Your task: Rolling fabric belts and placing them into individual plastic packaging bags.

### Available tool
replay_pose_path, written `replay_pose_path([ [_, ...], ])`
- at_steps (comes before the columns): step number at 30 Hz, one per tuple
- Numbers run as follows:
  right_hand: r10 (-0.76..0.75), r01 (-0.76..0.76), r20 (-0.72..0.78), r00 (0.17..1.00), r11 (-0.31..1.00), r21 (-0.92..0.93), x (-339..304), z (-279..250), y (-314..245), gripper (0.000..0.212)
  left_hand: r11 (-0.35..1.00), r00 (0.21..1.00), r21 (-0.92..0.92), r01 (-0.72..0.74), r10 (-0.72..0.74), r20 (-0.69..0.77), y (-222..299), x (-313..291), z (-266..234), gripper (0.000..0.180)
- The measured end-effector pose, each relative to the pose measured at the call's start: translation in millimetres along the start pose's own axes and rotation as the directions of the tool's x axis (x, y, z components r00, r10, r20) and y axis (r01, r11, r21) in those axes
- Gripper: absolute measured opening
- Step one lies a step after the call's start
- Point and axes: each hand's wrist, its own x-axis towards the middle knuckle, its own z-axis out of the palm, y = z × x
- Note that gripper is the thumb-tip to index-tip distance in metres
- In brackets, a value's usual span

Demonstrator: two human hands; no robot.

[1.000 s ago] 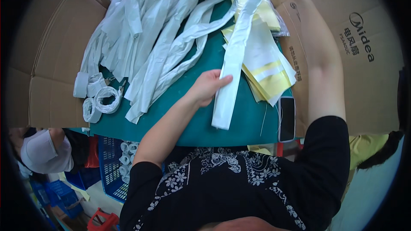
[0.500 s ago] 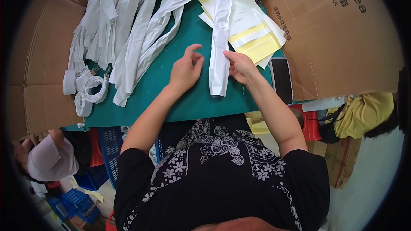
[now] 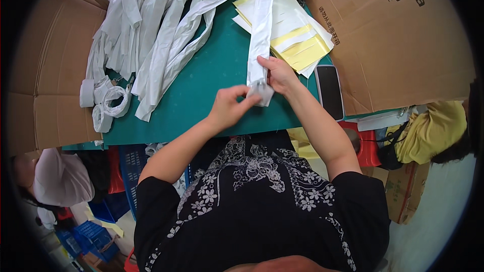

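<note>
A long, flat white plastic strip (image 3: 260, 30) runs from the far edge of the view toward me, its near end lifted and bent. My right hand (image 3: 280, 76) pinches it from the right side, thumb on top. At the near end, my left hand (image 3: 229, 107) grips the bent tip between thumb and fingers; motion blurs the spot. Something small and shiny shows at the fold, too blurred to name. Under and beside the strip lie white and yellow sheets (image 3: 302, 45).
Many white strips (image 3: 156, 45) are heaped at the left of the green table (image 3: 214, 70), near several white rolls (image 3: 115, 102). A phone (image 3: 330, 93) lies to the right. Cardboard (image 3: 393, 55) flanks both sides. Other people sit at left (image 3: 63, 179) and right (image 3: 433, 131).
My left hand has moved right and toward me, and now holds the strip's near end, which has gone from flat to bent. My right hand keeps its hold.
</note>
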Motion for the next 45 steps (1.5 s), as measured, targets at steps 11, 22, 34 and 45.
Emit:
replay_pose_path([
  [11,-0.152,0.188,0.145,0.978,0.942,-0.279,-22.4,-4.8,2.6,0.027,0.463,0.734,-0.608,0.645,-0.596,0.325,-6.9,35.0,-13.1,0.022],
  [22,-0.046,0.41,0.491,0.87,0.621,-0.668,-59.0,-2.6,-24.1,0.037,0.267,0.704,-0.687,0.676,-0.511,0.494,-8.8,45.6,-17.7,0.028],
  [34,-0.218,0.189,-0.021,0.976,0.887,-0.421,-67.3,21.2,17.3,0.022,0.96,0.891,0.203,-0.192,0.257,-0.374,-41.9,-1.9,-12.1,0.029],
  [45,0.054,-0.06,-0.133,0.99,0.997,-0.039,-74.9,15.4,42.5,0.025,0.585,0.763,0.559,-0.588,0.63,0.143,-25.3,0.7,-3.7,0.036],
])
